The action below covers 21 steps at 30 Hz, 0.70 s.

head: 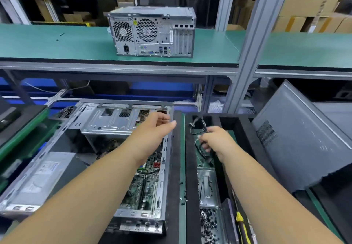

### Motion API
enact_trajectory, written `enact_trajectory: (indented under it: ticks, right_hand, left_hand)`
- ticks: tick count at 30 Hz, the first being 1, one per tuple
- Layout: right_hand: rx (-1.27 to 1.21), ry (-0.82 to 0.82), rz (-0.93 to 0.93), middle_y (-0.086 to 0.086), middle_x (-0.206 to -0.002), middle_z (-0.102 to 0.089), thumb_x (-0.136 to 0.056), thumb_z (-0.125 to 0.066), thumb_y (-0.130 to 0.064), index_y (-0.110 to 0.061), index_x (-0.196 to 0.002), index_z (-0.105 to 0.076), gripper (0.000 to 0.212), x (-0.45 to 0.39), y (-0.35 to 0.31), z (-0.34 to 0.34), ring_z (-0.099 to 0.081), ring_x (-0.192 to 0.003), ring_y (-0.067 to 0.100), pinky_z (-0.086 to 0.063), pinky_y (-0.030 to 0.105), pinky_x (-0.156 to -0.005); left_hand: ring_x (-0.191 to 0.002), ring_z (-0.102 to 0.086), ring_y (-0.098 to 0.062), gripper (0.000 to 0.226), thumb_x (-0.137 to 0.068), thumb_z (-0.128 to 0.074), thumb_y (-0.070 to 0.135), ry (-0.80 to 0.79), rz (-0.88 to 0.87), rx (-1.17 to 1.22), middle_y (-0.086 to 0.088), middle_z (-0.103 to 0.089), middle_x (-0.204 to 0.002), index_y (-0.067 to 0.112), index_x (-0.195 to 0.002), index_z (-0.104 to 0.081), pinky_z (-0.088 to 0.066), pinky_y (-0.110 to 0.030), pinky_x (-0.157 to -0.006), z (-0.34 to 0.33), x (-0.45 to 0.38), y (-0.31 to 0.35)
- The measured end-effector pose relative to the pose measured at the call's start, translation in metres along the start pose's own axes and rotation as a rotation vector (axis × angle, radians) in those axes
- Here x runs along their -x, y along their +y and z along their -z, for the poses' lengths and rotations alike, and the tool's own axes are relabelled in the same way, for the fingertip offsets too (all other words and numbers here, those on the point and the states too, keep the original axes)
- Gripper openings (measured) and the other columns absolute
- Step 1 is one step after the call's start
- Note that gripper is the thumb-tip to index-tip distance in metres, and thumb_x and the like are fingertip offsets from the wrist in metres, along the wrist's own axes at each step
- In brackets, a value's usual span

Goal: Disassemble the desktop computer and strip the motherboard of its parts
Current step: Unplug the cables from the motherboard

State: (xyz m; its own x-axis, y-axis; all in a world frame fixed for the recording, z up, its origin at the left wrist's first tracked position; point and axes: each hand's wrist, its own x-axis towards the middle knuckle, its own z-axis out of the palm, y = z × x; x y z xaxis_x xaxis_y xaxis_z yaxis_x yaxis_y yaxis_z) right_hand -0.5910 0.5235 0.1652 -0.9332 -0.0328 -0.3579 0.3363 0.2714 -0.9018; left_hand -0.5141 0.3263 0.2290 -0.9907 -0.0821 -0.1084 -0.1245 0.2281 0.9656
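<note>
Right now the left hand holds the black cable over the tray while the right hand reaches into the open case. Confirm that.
Hands are swapped. In the head view, the right hand holds the black cable over the tray, while the left hand reaches into the open case.

The open computer case (122, 121) is bare silver-grey metal, and the motherboard (146, 184) inside it is dark green with a small red block near its upper edge. The shelf (57, 43) above is teal green with a black front edge; the closed tower (152, 32) on it is grey, its fan grilles a honeycomb of holes. The cable (202, 148) is black. The tray (190, 177) has black walls and a green floor. The side panel (297, 133) is grey with a patch of fine perforation.
</note>
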Motion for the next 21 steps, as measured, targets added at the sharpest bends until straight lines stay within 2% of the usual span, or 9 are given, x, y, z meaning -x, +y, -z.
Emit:
enact_trajectory:
  ticks: [2,3,5,6,8,10,12,17,21]
  right_hand:
    - [-0.015,0.009,-0.138,0.013,-0.073,-0.049,-0.086,-0.062,0.003,-0.012,-0.088,-0.049,0.020,-0.022,0.016,0.006,-0.040,-0.051,0.017,-0.032,0.028,-0.048]
    - [0.002,0.043,-0.184,0.013,-0.073,-0.048,-0.085,-0.063,0.003,-0.007,-0.095,-0.050,0.019,-0.032,0.023,0.008,-0.040,-0.052,0.018,-0.034,0.029,-0.049]
    - [0.064,0.139,-0.245,0.011,-0.080,-0.049,-0.081,-0.069,-0.002,-0.001,-0.120,-0.044,0.047,-0.052,0.034,0.012,-0.049,-0.060,0.021,-0.047,0.034,-0.058]
    - [0.105,0.186,-0.260,0.012,-0.088,-0.051,-0.079,-0.074,-0.007,-0.002,-0.131,-0.036,0.064,-0.059,0.037,0.014,-0.056,-0.070,0.024,-0.053,0.038,-0.069]
    - [0.218,0.248,-0.259,0.017,-0.122,-0.049,-0.075,-0.081,-0.020,-0.006,-0.144,-0.023,0.092,-0.073,0.042,0.013,-0.058,-0.102,0.033,-0.052,0.042,-0.086]
    - [0.301,0.238,-0.250,0.018,-0.149,-0.025,-0.071,-0.086,-0.031,-0.015,-0.153,-0.008,0.115,-0.084,0.046,0.008,-0.043,-0.127,0.037,-0.044,0.045,-0.099]
    - [0.394,0.163,-0.251,0.017,-0.156,-0.013,-0.070,-0.086,-0.039,-0.017,-0.155,0.004,0.125,-0.093,0.050,-0.001,-0.029,-0.139,0.037,-0.034,0.046,-0.110]
    - [0.759,0.016,-0.190,0.012,-0.156,-0.030,-0.084,-0.064,-0.057,-0.007,-0.153,-0.016,0.097,-0.102,0.064,-0.011,-0.035,-0.138,0.034,-0.032,0.038,-0.109]
    - [0.623,-0.006,-0.152,0.015,-0.142,-0.048,-0.089,-0.061,-0.045,-0.009,-0.147,-0.032,0.075,-0.098,0.067,-0.008,-0.047,-0.127,0.036,-0.040,0.040,-0.105]
  left_hand:
    - [-0.103,-0.056,-0.005,0.018,-0.090,-0.062,0.039,0.007,0.026,-0.025,0.013,-0.060,-0.112,0.034,-0.107,-0.060,-0.039,-0.024,-0.075,-0.004,0.000,-0.006]
    - [-0.103,-0.057,-0.006,0.016,-0.091,-0.062,0.037,0.018,0.033,-0.027,0.013,-0.061,-0.110,0.033,-0.106,-0.061,-0.040,-0.023,-0.075,-0.006,0.001,-0.007]
    - [-0.102,-0.058,-0.004,0.014,-0.091,-0.062,0.035,0.048,0.044,-0.036,0.015,-0.063,-0.107,0.033,-0.104,-0.062,-0.041,-0.023,-0.077,-0.009,0.002,-0.010]
    - [-0.101,-0.058,-0.004,0.013,-0.090,-0.062,0.035,0.063,0.050,-0.047,0.016,-0.063,-0.105,0.034,-0.103,-0.062,-0.042,-0.024,-0.077,-0.010,0.002,-0.012]
    - [-0.099,-0.059,-0.004,0.011,-0.090,-0.062,0.036,0.088,0.061,-0.061,0.017,-0.063,-0.104,0.036,-0.101,-0.063,-0.042,-0.027,-0.077,-0.009,0.002,-0.016]
    - [-0.099,-0.059,-0.004,0.010,-0.090,-0.063,0.037,0.101,0.071,-0.071,0.018,-0.064,-0.103,0.037,-0.100,-0.064,-0.044,-0.028,-0.078,-0.009,0.002,-0.019]
    - [-0.098,-0.060,-0.004,0.010,-0.089,-0.063,0.038,0.111,0.080,-0.070,0.020,-0.064,-0.101,0.038,-0.099,-0.064,-0.044,-0.026,-0.079,-0.008,0.002,-0.023]
    - [-0.093,-0.062,-0.001,0.008,-0.088,-0.064,0.036,0.162,0.100,-0.093,0.020,-0.065,-0.097,0.040,-0.095,-0.065,-0.042,-0.024,-0.076,-0.005,0.001,-0.029]
    - [-0.089,-0.062,-0.001,0.007,-0.090,-0.063,0.034,0.191,0.105,-0.110,0.018,-0.065,-0.097,0.038,-0.095,-0.066,-0.041,-0.020,-0.072,-0.002,0.000,-0.032]
